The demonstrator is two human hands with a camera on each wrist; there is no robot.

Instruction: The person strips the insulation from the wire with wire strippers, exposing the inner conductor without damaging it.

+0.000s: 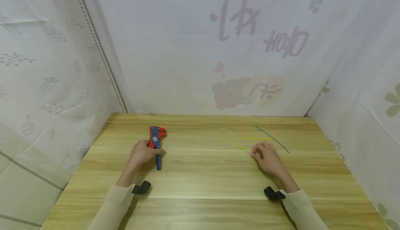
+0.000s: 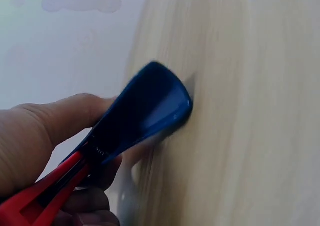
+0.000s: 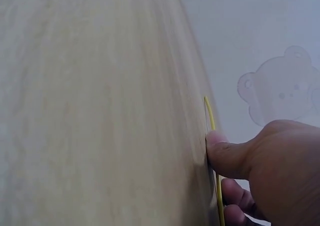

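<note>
While both hands work over the table [image 1: 203, 178], we list first the left hand [image 1: 143, 152], its thumb laid across a red-and-blue plier-like tool [image 1: 155, 139] and its other fingers curled beneath, as the left wrist view confirms. We record the tool at the left part of the table, red-edged head directed away from the person, blue handle towards the person; whether it touches the tabletop we cannot tell.

Next we enter the right hand [image 1: 268, 158], well apart from the left, thumb and fingertips drawn together in a pinch on a thin yellow wire [image 1: 242, 148]. We see one end of this wire projecting from the grip, leftward and away from the person.

Just beyond the right hand we count a second yellow wire [image 1: 257, 138], lying nearly level across the table, and a green wire [image 1: 272, 138], lying diagonally, far left to near right. We find the second yellow wire's right end meeting the green one.

Further items: two pale sleeves [image 1: 115, 202], a black curved fitting [image 1: 142, 187] at each wrist, and behind the table a white cloth [image 1: 162, 56] bearing a printed bear [image 1: 226, 93].
</note>
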